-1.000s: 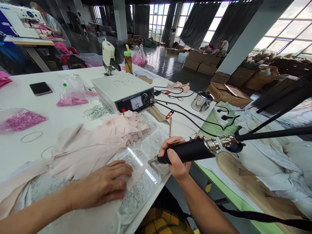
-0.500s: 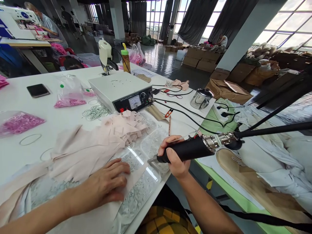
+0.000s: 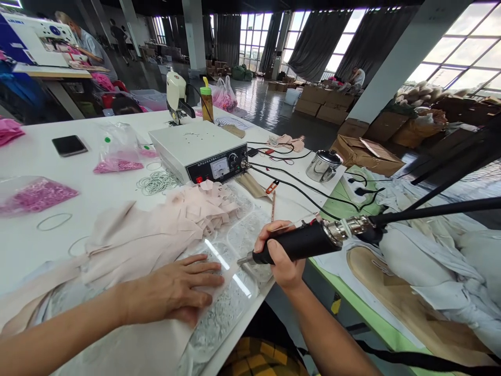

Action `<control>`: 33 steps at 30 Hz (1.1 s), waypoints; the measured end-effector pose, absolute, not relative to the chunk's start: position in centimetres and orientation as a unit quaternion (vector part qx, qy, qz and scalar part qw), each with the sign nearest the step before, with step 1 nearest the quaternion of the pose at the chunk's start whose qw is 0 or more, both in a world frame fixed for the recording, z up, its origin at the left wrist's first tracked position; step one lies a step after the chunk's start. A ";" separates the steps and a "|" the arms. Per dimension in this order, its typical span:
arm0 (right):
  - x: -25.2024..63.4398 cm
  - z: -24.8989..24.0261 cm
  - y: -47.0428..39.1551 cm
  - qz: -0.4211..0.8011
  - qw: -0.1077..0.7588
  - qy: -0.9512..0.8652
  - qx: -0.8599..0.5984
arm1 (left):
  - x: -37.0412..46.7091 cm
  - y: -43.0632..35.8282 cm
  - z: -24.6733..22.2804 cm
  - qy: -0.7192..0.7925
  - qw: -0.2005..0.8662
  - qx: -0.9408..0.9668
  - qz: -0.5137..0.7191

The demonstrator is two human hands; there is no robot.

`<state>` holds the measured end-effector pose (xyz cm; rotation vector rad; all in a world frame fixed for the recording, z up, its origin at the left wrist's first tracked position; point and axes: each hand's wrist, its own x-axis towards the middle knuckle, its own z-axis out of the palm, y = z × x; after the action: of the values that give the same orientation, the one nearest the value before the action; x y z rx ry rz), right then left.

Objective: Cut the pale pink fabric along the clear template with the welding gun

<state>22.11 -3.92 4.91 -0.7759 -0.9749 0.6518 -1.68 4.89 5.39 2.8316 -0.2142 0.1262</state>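
Note:
My right hand (image 3: 282, 256) is wrapped round the thick black body of an ultrasonic hand tool (image 3: 299, 242), whose metal tip points left and down. The tip meets the end of a thin pale pink fabric piece (image 3: 229, 277) lying on a clear, patterned plastic mat (image 3: 230, 303). Flat on this fabric, fingers spread, rests my left hand (image 3: 182, 287), left of the tip. Behind it lies a heap of pale pink fabric strips (image 3: 156, 224) with cut ends. Whether the tip presses into the cloth I cannot tell.
A metal control box (image 3: 195, 151) with a dial stands behind the strips. Black cables (image 3: 293, 185) cross the table towards the right. A lidded steel mug (image 3: 324, 165) stands near the right edge. Bags of pink pieces (image 3: 39, 196) lie left. A person (image 3: 92, 47) sits at a sewing machine.
My left hand has slid slightly right, towards the tool tip, with its fingers more spread. The right hand and tool have barely moved; the view has shifted a little.

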 end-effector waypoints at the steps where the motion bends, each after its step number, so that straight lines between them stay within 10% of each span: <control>1: 22.1 4.8 -3.9 0.300 0.764 -0.446 -0.356 | -1.7 5.0 5.4 -0.075 0.152 0.984 0.048; 33: 22.2 4.4 -4.2 0.308 0.764 -0.444 -0.352 | -1.7 6.0 3.8 -0.046 0.322 0.946 0.022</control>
<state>22.18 -4.16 4.43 -0.7651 -0.9641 0.6696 -1.71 5.98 3.79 2.4832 -0.1196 0.0573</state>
